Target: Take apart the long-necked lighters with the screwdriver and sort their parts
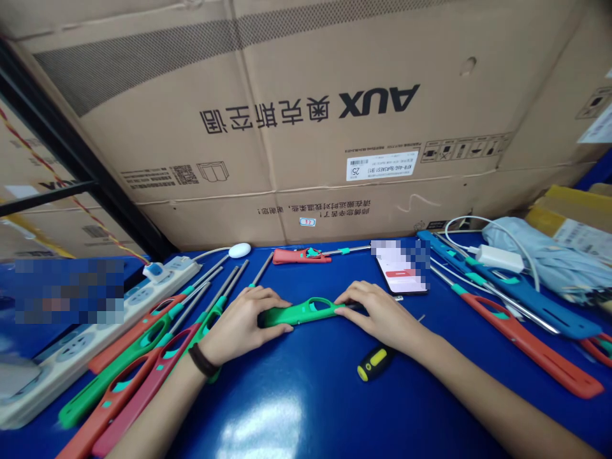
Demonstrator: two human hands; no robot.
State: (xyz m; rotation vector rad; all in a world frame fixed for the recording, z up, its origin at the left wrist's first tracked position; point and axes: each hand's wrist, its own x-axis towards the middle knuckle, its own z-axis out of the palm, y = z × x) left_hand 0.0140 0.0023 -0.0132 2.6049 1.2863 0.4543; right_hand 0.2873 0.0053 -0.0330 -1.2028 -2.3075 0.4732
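Observation:
A green long-necked lighter [300, 312] lies flat on the blue table [306, 395] in the middle of the view. My left hand [243, 325] grips its handle end, fingers curled over it. My right hand [377, 312] closes over its other end, where the metal tube starts. A black wristband sits on my left wrist. A small screwdriver with a black and yellow handle [373, 363] lies on the table just under my right forearm.
Several red, pink and green lighters [143, 357] lie at left beside a white power strip [95, 331]. A phone [400, 268] and a red lighter [301, 256] lie behind. Red and blue lighters [526, 319], a charger and grey cloth are at right. A large cardboard box [306, 127] stands behind.

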